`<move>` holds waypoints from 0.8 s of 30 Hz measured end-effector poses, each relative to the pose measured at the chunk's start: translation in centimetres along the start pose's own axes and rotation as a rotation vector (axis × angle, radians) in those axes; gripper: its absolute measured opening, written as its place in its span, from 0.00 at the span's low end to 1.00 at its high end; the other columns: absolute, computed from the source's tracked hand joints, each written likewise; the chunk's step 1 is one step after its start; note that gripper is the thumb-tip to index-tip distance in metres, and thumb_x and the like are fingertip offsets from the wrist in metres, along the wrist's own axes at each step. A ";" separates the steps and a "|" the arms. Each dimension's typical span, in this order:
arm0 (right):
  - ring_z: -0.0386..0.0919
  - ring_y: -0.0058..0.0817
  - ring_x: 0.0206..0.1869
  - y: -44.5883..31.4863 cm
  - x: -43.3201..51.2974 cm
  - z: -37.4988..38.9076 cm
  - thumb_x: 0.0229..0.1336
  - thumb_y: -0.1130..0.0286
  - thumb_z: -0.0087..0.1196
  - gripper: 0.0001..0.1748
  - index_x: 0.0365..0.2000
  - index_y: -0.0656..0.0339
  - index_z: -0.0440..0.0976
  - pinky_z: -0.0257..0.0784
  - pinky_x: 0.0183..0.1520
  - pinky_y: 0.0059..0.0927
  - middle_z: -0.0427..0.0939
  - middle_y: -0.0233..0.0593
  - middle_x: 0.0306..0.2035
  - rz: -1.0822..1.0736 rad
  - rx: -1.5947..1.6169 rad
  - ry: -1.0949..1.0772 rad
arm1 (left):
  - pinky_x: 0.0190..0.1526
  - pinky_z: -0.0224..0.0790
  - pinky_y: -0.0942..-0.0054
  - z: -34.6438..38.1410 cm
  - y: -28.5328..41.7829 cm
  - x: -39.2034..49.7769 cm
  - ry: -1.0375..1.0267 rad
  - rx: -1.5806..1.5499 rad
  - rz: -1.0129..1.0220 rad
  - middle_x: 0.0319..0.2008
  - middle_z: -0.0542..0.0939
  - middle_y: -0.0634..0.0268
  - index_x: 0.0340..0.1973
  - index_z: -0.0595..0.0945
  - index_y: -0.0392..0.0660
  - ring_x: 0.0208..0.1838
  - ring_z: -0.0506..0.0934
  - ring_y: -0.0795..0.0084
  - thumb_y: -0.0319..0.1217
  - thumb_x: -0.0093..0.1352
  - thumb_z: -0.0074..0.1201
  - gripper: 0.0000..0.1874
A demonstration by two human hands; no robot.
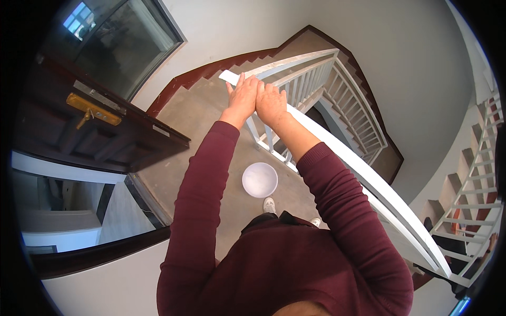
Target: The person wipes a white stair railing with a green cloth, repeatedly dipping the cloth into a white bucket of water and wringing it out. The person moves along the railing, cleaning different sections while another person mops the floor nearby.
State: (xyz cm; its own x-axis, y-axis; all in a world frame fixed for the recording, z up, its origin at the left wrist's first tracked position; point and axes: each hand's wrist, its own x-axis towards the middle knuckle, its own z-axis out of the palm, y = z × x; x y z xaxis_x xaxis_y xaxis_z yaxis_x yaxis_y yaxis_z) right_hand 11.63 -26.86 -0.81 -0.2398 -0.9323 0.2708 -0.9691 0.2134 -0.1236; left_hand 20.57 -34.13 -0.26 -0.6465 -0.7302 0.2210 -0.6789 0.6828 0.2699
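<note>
Both hands are on the white handrail [350, 152] of a stair railing, side by side and touching. My left hand [244, 96] lies palm down near the rail's far white end [229, 76], its outer fingers spread. Just to its right, my right hand [272, 102] rests on the same rail with the fingers bent over it. Whether anything lies under the palms is hidden. Below the hands, a round white basin [259, 180] stands on the grey landing floor, just in front of one of my light shoes [269, 205]. Whitish contents show inside it.
A dark panelled door [130, 138] with a brass handle plate [93, 109] stands at the left, below a window [126, 43]. Stairs with white balusters [302, 89] descend beyond the rail. Another white railing [474, 189] and steps are at the far right.
</note>
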 end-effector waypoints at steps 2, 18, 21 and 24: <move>0.78 0.44 0.49 1.2 -1.5 -0.3 0.58 0.70 0.52 0.20 0.50 0.63 0.65 0.69 0.56 0.58 0.76 0.46 0.44 -0.015 -0.003 0.025 | 0.69 0.39 0.24 0.4 1.6 -0.9 0.020 -0.013 0.047 0.68 0.69 0.61 0.55 0.75 0.48 0.77 0.56 0.51 0.31 0.73 0.46 0.15; 0.73 0.41 0.52 16.2 -24.6 -9.6 0.52 0.67 0.59 0.34 0.60 0.64 0.64 0.55 0.68 0.61 0.74 0.41 0.47 0.212 -0.036 -0.036 | 0.68 0.48 0.31 4.0 25.4 -11.3 0.027 -0.071 0.518 0.48 0.76 0.54 0.47 0.76 0.41 0.69 0.66 0.49 0.26 0.62 0.56 0.17; 0.73 0.39 0.51 18.3 -29.0 -11.6 0.52 0.71 0.57 0.31 0.58 0.63 0.66 0.55 0.67 0.65 0.73 0.40 0.45 0.244 -0.057 0.091 | 0.67 0.48 0.28 4.8 29.6 -12.8 -0.083 -0.147 0.593 0.49 0.75 0.51 0.50 0.75 0.40 0.66 0.69 0.45 0.19 0.59 0.53 0.22; 0.71 0.38 0.57 20.1 -32.4 -13.2 0.52 0.72 0.56 0.33 0.60 0.62 0.64 0.52 0.69 0.66 0.73 0.40 0.49 0.329 -0.088 0.022 | 0.67 0.49 0.28 5.7 33.2 -13.8 -0.140 -0.181 0.682 0.44 0.76 0.52 0.48 0.75 0.38 0.58 0.73 0.49 0.20 0.59 0.54 0.19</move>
State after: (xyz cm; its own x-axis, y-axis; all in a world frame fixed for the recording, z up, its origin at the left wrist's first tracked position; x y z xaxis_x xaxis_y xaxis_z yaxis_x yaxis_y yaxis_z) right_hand -0.80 11.44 0.52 -0.5404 -0.8031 0.2511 -0.8408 0.5267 -0.1250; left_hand 4.95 -1.27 0.34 -0.9528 -0.1239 0.2771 -0.0473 0.9623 0.2677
